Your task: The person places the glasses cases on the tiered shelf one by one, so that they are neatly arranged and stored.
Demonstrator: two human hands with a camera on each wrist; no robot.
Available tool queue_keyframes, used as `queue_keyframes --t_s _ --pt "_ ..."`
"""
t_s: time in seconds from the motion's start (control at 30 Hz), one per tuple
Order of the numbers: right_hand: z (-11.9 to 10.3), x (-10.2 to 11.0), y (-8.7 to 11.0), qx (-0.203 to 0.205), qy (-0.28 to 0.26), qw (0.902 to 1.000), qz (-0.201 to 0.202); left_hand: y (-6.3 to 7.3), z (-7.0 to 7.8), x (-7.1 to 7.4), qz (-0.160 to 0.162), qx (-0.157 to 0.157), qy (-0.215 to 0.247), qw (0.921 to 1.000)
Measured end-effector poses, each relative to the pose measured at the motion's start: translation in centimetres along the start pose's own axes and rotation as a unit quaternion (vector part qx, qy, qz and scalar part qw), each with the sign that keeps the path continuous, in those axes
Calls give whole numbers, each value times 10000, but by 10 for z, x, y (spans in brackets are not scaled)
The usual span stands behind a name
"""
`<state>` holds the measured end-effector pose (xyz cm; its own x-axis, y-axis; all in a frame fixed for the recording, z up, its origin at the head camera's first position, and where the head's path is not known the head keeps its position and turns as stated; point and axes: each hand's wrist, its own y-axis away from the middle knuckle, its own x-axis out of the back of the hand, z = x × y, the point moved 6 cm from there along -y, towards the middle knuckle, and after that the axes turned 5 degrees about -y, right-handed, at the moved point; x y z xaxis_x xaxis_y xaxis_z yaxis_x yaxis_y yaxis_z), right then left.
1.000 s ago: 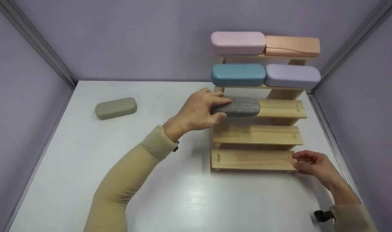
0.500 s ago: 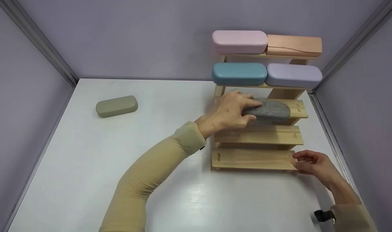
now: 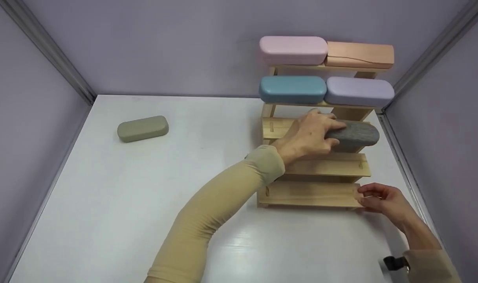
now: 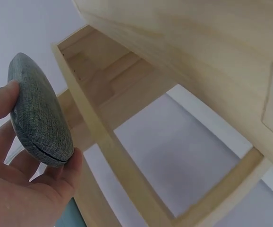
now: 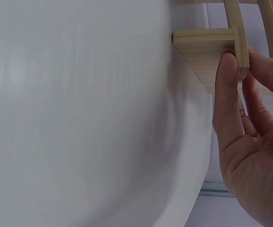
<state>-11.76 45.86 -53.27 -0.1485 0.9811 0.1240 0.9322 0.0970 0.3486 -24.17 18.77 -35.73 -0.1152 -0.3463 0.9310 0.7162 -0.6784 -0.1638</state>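
My left hand [image 3: 311, 133] grips a grey, fabric-textured glasses case [image 3: 356, 133] between thumb and fingers, over the right half of the middle tier of a wooden stepped rack [image 3: 317, 193]. In the left wrist view the case [image 4: 39, 111] is closed, its seam visible at the lower end, and the rack's boards [image 4: 183, 52] rise beside it. Whether the case touches its tier cannot be told. At the rack's front right corner my right hand [image 3: 388, 204] pinches the end of the lowest tier; the right wrist view shows thumb and fingers about that wooden edge [image 5: 240, 42].
Pink [image 3: 293, 50] and tan [image 3: 359, 55] cases stand on the top tier. Teal [image 3: 293, 89] and lilac [image 3: 359, 91] cases occupy the tier below. An olive case [image 3: 143, 129] lies on the white table [image 3: 105, 204] at left. Walls border the back and sides.
The left hand has carried the grey case rightward along the middle tier, from its left end to its right end. My right hand keeps its place on the rack corner.
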Motion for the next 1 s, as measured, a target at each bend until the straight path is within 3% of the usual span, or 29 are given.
queue_keyframes --t_s 0.2,0.43,0.63,0.83,1.0 --pt "1 0 3 -8 41 10000 16 -14 12 -12 -237 90 -255 9994" --pt "-1 2 5 7 162 9999 15 -27 20 -19 -45 137 -428 9990" --pt "-1 4 8 -41 194 9998 -21 -36 24 -26 -147 280 -441 9985" --pt "-1 4 8 -71 301 9995 11 -41 28 -31 -332 392 -556 9971" --pt "-2 4 8 -110 256 9996 -1 -40 29 -32 -260 347 -717 9965"
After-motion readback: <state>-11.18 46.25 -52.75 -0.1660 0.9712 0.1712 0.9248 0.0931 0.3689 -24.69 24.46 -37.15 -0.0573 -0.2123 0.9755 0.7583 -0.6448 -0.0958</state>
